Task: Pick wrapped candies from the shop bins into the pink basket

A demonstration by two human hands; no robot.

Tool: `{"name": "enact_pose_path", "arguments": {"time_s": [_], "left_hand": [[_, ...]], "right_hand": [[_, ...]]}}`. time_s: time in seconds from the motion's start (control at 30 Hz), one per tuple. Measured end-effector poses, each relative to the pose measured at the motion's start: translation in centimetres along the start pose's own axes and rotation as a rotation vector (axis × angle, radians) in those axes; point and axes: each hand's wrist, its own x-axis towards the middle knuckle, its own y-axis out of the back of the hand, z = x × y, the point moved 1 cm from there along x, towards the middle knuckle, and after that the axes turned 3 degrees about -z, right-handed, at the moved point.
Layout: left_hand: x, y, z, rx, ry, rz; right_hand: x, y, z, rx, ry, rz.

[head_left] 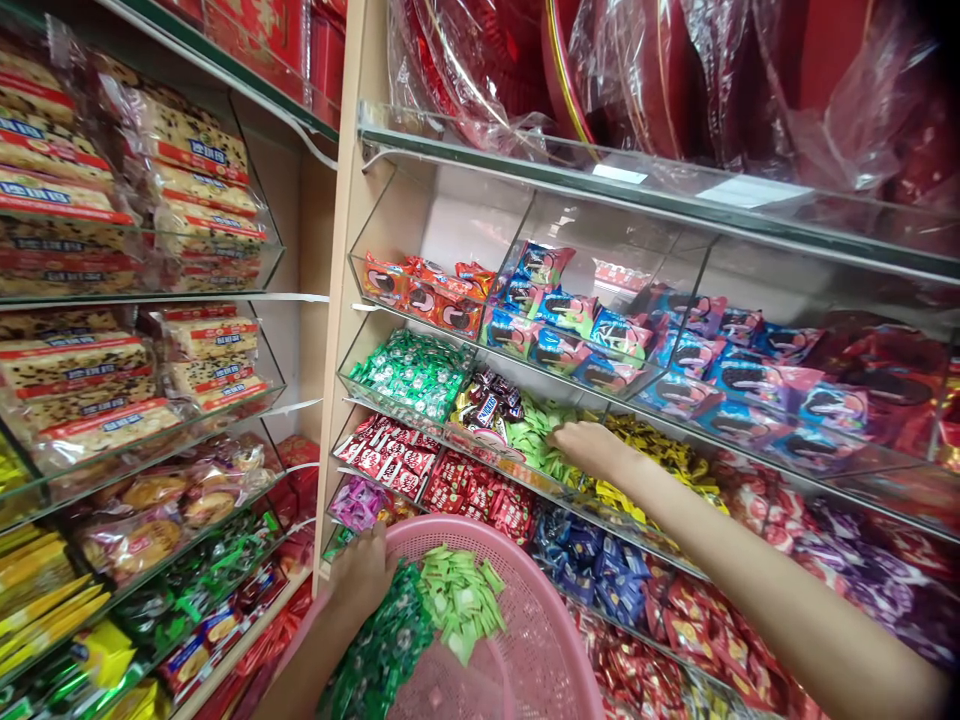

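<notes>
The right hand (592, 447) lay palm-down on the pale green sweets (536, 435) in one compartment of a clear bin on the middle shelf, its fingers stretched forward and partly sunk among the wrappers. Whether they had closed on any could not be told from this angle. The left hand (364, 575) was curled over the far left rim of a pink basket (544, 630), gripping it and holding it below and in front of the bins. Inside the basket lay a pale green heap (461, 600) of the same kind of sweet, touching a pile of dark green wrappers (379, 650) on its left. The pale green compartment sat between dark chocolate minis (487, 400) on its left and yellow sweets (660, 450) on its right. Blue biscuit packs (570, 330) filled the row above and red wafer bars (390, 460) the row below to the left. The step in hand looked like gathering a handful from that compartment — the reach made, the lift not yet begun. By my reading, the next move would call for closing the fingers round a loose clump, clearing the bin's low front lip without spilling, and bringing the clump down over the basket's open mesh — with the left hand keeping the basket level.
</notes>
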Motion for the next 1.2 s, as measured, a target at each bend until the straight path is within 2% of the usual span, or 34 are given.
{"name": "enact_pose_path", "arguments": {"time_s": [0.33, 0.53, 0.77, 0.9, 1.0, 1.1, 1.2], "left_hand": [[0.1, 0.0, 0.0, 0.011, -0.008, 0.0], [0.0, 0.1, 0.0, 0.016, -0.009, 0.007], [0.2, 0.0, -0.1, 0.008, -0.004, -0.004], [0.2, -0.1, 0.0, 0.008, -0.003, -0.002], [0.3, -0.2, -0.1, 0.012, -0.007, -0.007], [0.4, -0.3, -0.2, 0.016, -0.001, -0.014], [0.4, -0.4, -0.3, 0.021, -0.002, -0.013]], "right_hand": [[0.6, -0.7, 0.8, -0.034, 0.001, 0.119], [0.8, 0.3, 1.0, 0.042, -0.07, 0.212], [1.0, 0.4, 0.3, 0.206, 0.039, 0.19], [1.7, -0.3, -0.6, 0.276, 0.031, 0.255], [1.9, -0.8, -1.0, 0.374, 0.11, 0.287], [1.7, -1.1, -0.7, 0.482, 0.199, 0.268], [1.2, -1.1, -0.1, 0.54, 0.207, 0.213]]}}
